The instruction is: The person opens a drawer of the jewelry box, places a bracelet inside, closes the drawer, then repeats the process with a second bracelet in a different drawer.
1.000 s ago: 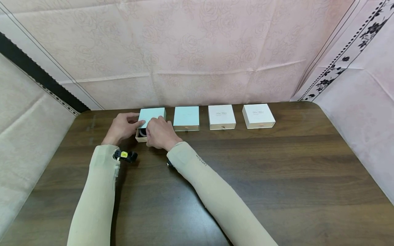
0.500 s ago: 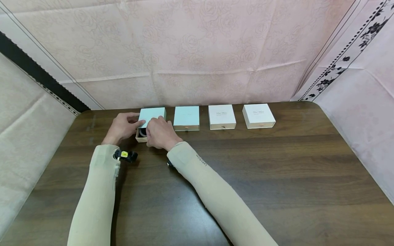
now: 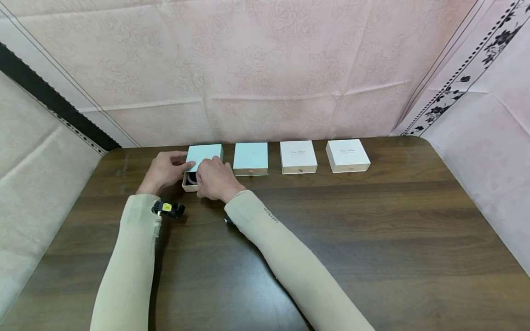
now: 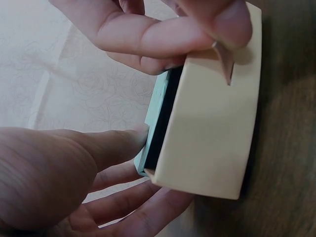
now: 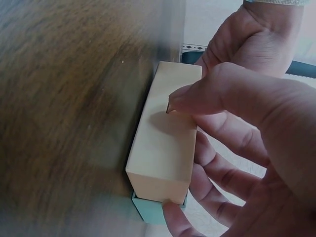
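The leftmost teal drawer box [image 3: 204, 153] stands at the table's back left, its cream drawer [image 4: 207, 128] pulled partway out toward me. My left hand [image 3: 163, 171] steadies the box's left side, thumb at the top edge and fingers along the side. With thumb and finger, my right hand [image 3: 217, 179] pinches the small ribbon tab [image 4: 226, 64] on the drawer front. A dark round item [image 3: 192, 178] shows inside the drawer, partly hidden by the right hand. The right wrist view also has the drawer front [image 5: 163, 143], the thumb on its tab.
Right of the held box, another teal box [image 3: 250, 156] and two white boxes, one nearer [image 3: 298, 155] and one at the far right [image 3: 347, 154], stand in a row along the back edge of the wooden table [image 3: 314, 230]. A patterned cloth [image 3: 256, 69] hangs behind them.
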Demonstrator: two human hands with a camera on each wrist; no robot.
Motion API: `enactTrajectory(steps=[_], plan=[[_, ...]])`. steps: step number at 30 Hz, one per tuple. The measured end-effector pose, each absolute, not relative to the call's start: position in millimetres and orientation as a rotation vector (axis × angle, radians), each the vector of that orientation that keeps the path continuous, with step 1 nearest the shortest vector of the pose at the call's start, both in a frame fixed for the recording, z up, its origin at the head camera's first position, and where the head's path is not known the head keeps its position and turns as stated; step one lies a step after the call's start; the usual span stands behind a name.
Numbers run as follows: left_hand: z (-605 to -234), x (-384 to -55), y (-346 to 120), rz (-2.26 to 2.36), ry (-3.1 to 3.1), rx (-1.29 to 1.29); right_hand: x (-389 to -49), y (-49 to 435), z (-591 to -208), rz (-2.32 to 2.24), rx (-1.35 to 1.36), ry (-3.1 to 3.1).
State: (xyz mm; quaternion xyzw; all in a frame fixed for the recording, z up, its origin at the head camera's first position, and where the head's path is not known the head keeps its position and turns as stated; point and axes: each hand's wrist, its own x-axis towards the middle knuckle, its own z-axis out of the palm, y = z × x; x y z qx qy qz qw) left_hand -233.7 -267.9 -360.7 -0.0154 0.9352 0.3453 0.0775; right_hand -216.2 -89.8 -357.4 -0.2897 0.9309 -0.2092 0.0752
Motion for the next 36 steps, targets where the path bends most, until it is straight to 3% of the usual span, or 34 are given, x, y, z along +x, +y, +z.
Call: enactTrajectory(steps=[36], plan=[[-361.5, -234.2, -268.4, 1.061, 2.790, -0.045, -212.6, -89.1, -355.4, -0.619, -0.885, 2.781]])
